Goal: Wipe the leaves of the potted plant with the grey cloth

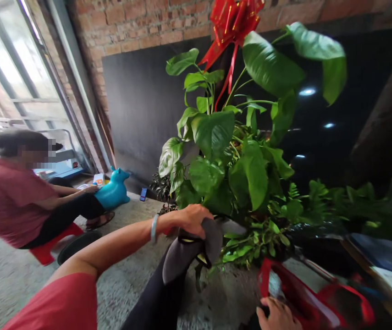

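My left hand (pixel 193 221) is closed on a soft grey fabric piece (pixel 178 259) with dark edging and some yellowish trim. The piece hangs in folds over my dark trouser leg, so its exact kind cannot be made out. Right behind it stands a large leafy potted plant (pixel 212 133) topped with a red ribbon bow (pixel 235 23). Low at the bottom edge, my right hand (pixel 278 315) is partly cut off, thumb and fingers apart, beside a red bag (pixel 302 298). Something dark lies under its thumb.
On the left a person (pixel 13 197) sits on a red stool (pixel 53 245), near a turquoise animal-shaped toy (pixel 113 190). A phone (pixel 143 194) leans by the dark panel (pixel 140 110). Lower plants (pixel 251 243) spread to the right. A brick wall (pixel 140 23) rises behind.
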The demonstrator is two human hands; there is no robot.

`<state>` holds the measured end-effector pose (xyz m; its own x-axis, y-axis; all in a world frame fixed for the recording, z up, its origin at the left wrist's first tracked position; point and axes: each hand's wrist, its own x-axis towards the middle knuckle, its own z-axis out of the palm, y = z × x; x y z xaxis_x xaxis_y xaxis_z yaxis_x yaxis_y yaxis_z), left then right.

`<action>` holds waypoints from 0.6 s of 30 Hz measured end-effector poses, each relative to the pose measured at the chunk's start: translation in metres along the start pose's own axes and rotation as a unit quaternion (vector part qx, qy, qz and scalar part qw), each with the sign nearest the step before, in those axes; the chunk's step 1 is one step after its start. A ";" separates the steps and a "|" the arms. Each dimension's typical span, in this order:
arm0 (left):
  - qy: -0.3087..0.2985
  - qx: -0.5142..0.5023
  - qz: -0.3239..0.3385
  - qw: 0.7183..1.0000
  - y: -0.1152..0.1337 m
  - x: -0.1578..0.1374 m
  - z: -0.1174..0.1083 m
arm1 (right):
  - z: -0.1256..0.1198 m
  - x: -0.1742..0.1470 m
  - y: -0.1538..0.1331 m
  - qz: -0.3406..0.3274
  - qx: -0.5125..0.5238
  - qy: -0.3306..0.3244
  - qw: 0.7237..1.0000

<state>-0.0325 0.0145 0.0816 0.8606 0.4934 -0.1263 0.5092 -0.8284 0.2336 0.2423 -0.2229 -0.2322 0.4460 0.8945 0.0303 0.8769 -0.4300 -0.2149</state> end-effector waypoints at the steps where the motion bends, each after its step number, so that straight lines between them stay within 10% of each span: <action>1: 0.021 -0.033 0.017 0.999 0.005 -0.007 -0.005 | -0.003 -0.001 -0.002 0.003 -0.003 -0.005 1.000; 7: 0.354 -0.080 0.022 0.932 0.016 -0.011 -0.062 | -0.026 -0.008 -0.029 0.018 -0.050 -0.011 0.999; 9: 0.345 -0.033 -0.033 0.937 0.010 0.001 -0.049 | -0.030 -0.011 -0.034 0.023 -0.052 -0.009 0.998; 14: 0.095 0.008 -0.037 0.995 0.009 -0.003 -0.008 | -0.029 -0.015 -0.031 0.020 -0.049 0.007 0.999; 18: 0.285 -0.069 0.016 0.956 0.019 -0.018 -0.051 | -0.024 -0.013 -0.029 0.014 -0.040 0.023 0.999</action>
<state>-0.0391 0.0035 0.1377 0.7098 0.5658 0.4196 0.4425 -0.8216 0.3594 0.2157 -0.2247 -0.2026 0.4770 0.8761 0.0705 0.8745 -0.4650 -0.1383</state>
